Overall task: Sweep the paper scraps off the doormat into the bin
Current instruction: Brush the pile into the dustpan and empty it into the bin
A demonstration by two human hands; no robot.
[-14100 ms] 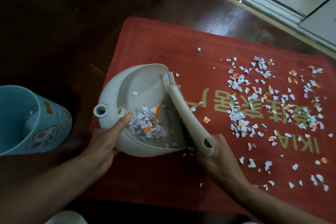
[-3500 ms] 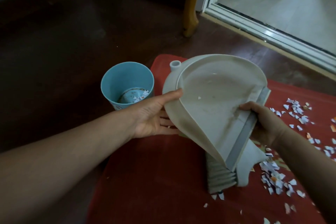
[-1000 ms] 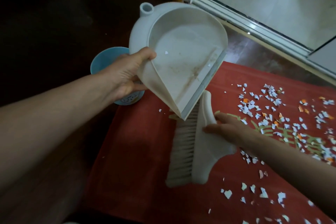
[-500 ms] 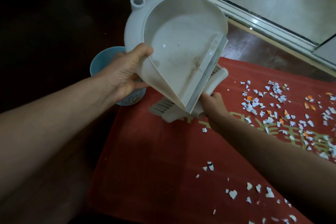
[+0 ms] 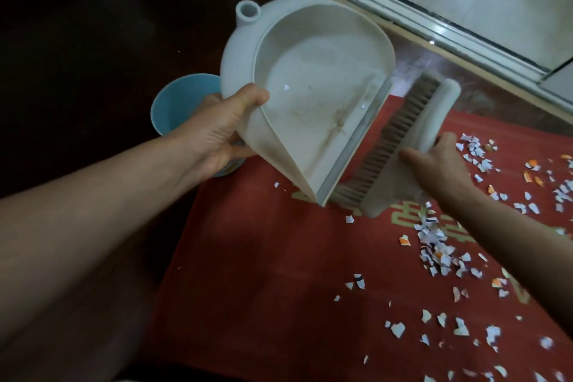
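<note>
The paper scraps (image 5: 434, 245) lie strewn over the right half of the doormat (image 5: 263, 288), thickest in a small heap by the printed lettering and thinner toward the near right corner. The mat's left half is almost bare, so you have open red room there to set a tool down.

Your left grip (image 5: 220, 133) is clenched on the side wall of the dustpan (image 5: 310, 102), thumb inside the rim and fingers underneath. That holds the pan in the air, tipped with its lip slanting down toward the mat. Only two tiny flecks cling inside, so it looks ready for another load.

Your right grip (image 5: 434, 164) grasps the brush (image 5: 434, 115) by its pale back, bristles turned toward the pan's lip and just beside it. The blur hides exactly how the fingers lie.

The bin (image 5: 179, 99) stands on the dark floor just off the mat's far left corner, half hidden behind your left grip and the pan, a short way from where the pan hangs. Beyond the mat's far edge runs the door track (image 5: 434, 25), so sweeping leftward keeps scraps away from it.
</note>
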